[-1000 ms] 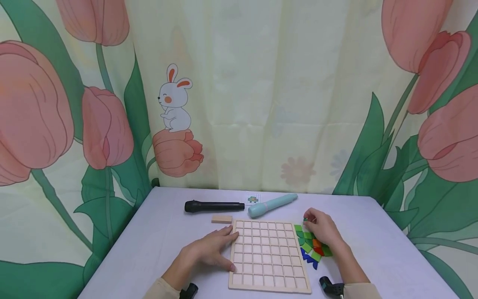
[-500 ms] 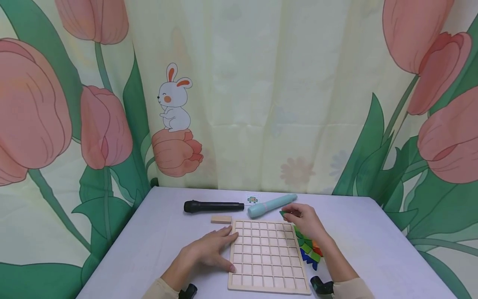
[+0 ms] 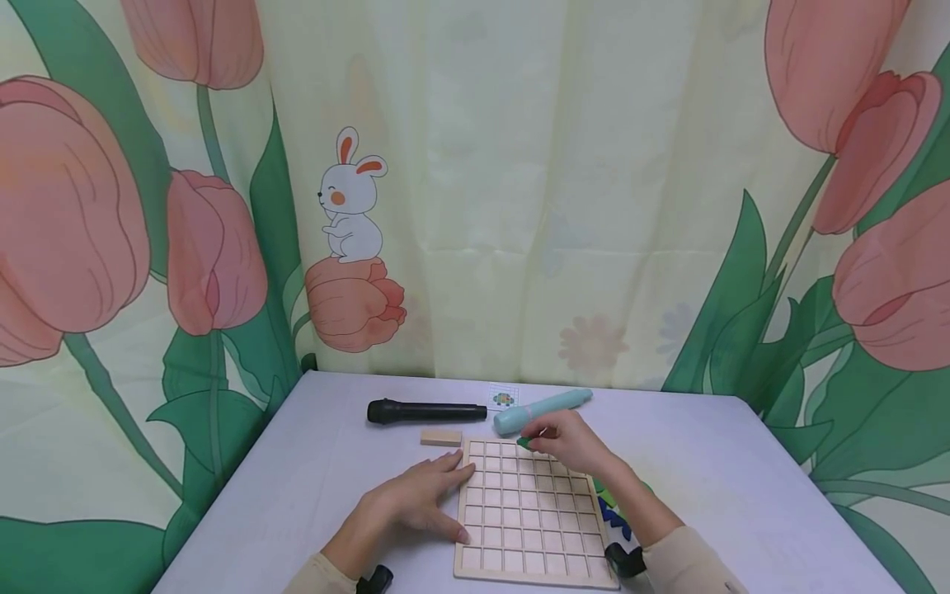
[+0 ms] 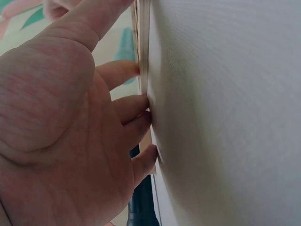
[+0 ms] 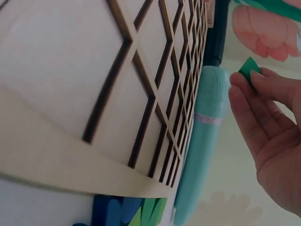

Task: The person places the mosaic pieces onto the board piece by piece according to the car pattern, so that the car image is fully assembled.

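A wooden grid board (image 3: pixel 519 502) with square cells lies on the white table. My left hand (image 3: pixel 423 495) rests at its left edge, fingers and thumb spread; in the left wrist view the fingertips (image 4: pixel 141 106) touch the frame's side. Over the board's far edge, my right hand (image 3: pixel 570 441) pinches a small green tile (image 3: pixel 524 443) between thumb and index finger. One corner of that green tile (image 5: pixel 249 67) sticks out past the fingertips in the right wrist view. Several blue and green tiles (image 3: pixel 614 520) lie right of the board, partly hidden by my right forearm.
A black microphone-shaped stick (image 3: pixel 426 412) and a teal tube (image 3: pixel 542 411) lie behind the board. Between them is a small picture card (image 3: pixel 503 397). A wooden block (image 3: pixel 441 438) sits near the board's far left corner. A tulip-printed curtain (image 3: pixel 490 206) hangs behind the table.
My right hand has moved left from the pile of tiles to above the board's far edge, carrying the green tile. My left hand has stayed at the board's left edge.
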`<state>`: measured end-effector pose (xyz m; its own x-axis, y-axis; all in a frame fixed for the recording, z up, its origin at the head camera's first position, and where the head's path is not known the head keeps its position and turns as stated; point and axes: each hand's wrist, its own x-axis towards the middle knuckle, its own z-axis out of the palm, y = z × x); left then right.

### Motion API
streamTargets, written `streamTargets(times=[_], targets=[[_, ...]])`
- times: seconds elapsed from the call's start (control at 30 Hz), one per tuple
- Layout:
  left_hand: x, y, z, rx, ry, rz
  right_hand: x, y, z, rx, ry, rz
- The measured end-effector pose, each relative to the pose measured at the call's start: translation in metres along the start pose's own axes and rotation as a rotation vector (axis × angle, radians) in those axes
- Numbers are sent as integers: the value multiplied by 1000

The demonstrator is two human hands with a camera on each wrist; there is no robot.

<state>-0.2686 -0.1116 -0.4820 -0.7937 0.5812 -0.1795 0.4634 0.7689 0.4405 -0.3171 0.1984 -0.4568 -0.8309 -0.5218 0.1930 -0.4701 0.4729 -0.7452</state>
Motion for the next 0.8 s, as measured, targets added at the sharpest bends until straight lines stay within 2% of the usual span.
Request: streamTargets(times=[0.13, 0.33, 0.53, 0.8], targets=[[1, 0, 0, 2, -3, 0, 7, -8, 4, -20, -59, -22], [0, 1, -1, -3, -5, -5, 13, -14, 10, -39, -83, -29], [-1, 3, -2, -11, 1, -14, 20, -13, 16, -112, -93, -25], [-4, 4, -2, -6, -7, -17, 25, -9, 21, -109, -146, -2]])
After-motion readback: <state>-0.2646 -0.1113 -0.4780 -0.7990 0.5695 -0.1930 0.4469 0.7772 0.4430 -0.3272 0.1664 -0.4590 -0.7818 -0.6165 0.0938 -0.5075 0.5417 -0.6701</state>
